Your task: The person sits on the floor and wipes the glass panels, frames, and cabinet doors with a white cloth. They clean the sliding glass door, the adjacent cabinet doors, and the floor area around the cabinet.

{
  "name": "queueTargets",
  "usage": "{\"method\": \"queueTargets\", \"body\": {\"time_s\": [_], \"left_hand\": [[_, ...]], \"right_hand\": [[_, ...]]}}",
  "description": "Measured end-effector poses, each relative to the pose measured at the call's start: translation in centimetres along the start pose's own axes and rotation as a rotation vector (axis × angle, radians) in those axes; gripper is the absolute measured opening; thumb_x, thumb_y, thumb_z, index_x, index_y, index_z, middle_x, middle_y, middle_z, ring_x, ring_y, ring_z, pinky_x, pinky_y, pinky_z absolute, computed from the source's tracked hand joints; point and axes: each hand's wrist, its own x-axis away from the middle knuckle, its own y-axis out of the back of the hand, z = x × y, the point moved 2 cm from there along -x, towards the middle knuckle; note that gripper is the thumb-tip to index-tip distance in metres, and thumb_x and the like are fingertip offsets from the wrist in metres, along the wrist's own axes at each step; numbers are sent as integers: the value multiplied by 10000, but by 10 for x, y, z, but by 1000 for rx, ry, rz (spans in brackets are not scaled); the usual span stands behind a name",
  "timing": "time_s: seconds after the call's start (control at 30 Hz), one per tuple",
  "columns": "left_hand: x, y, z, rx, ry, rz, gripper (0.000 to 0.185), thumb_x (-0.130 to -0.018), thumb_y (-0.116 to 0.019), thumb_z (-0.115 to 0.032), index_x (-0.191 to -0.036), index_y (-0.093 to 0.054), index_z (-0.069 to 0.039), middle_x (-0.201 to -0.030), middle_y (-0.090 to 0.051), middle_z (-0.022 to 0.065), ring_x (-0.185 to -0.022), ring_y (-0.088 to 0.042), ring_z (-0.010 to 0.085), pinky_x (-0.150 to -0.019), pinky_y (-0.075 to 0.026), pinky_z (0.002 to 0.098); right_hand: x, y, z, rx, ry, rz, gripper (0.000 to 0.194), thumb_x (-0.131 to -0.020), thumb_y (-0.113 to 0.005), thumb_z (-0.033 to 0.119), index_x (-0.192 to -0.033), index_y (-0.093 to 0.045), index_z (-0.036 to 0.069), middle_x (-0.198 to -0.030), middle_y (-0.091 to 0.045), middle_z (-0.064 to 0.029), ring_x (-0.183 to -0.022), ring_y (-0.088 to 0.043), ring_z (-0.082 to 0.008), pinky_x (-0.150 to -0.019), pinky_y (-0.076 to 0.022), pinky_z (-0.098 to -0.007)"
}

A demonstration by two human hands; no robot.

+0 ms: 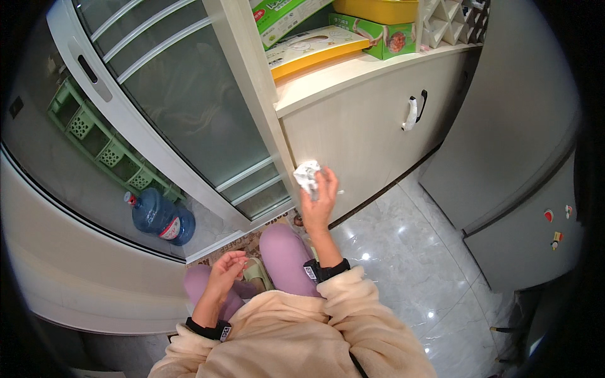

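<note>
My right hand [320, 196] holds a crumpled white tissue or cloth [307, 175] against the lower left part of a pale wood-grain cabinet door [359, 141], beside the door frame. Over my left knee is my left hand [228, 269], its fingers loosely bent and nothing seen in it. Two handles, one white [410, 113] and one black [423, 105], show near the upper right of the cabinet front. A black band with a printed tag circles each of my wrists.
Left stands a glass sliding door [189, 104], with a blue water bottle [163, 217] and green rack [111, 151] beyond it. Boxes [316, 49] lie on the cabinet ledge. A grey refrigerator [501, 123] is at right. A patterned mat [246, 243] lies by my feet.
</note>
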Motion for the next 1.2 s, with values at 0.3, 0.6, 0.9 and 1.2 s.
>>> {"method": "queueTargets", "body": {"time_s": [0.3, 0.6, 0.9, 1.2], "left_hand": [[-5, 39, 28, 77, 63, -138, 244, -911, -612, -155, -1145, -601, -86, -1026, -661, 16, -859, -599, 81, -696, -463, 216], [-18, 50, 60, 233, 116, -121, 247, -902, -609, -139, -1142, -586, -85, -1018, -644, 34, -866, -603, 115, -701, -485, 243], [-28, 44, 58, 210, 115, -67, 276, -919, -590, -137, -1187, -558, -76, -1034, -634, 43, -894, -596, 121, -751, -493, 252], [-26, 47, 62, 227, 132, -12, 276, -935, -577, -138, -1202, -542, -76, -1069, -625, 29, -941, -592, 112, -783, -495, 250]], "right_hand": [[-35, -6, 10, 54, 75, 39, 395, -666, -613, -121, -1040, -641, 4, -1019, -589, -123, -892, -575, -304, -776, -476, -386], [-44, 2, 5, 251, 306, 82, 415, -677, -582, -132, -1069, -654, -14, -977, -604, -120, -842, -577, -297, -726, -481, -385], [-53, 3, 15, 281, 441, 77, 344, -704, -592, -139, -1014, -665, -11, -957, -623, -112, -834, -587, -282, -712, -489, -363], [-58, 2, 10, 242, 492, 18, 336, -700, -591, -141, -999, -671, -9, -949, -628, -104, -838, -592, -277, -714, -497, -362]]}}
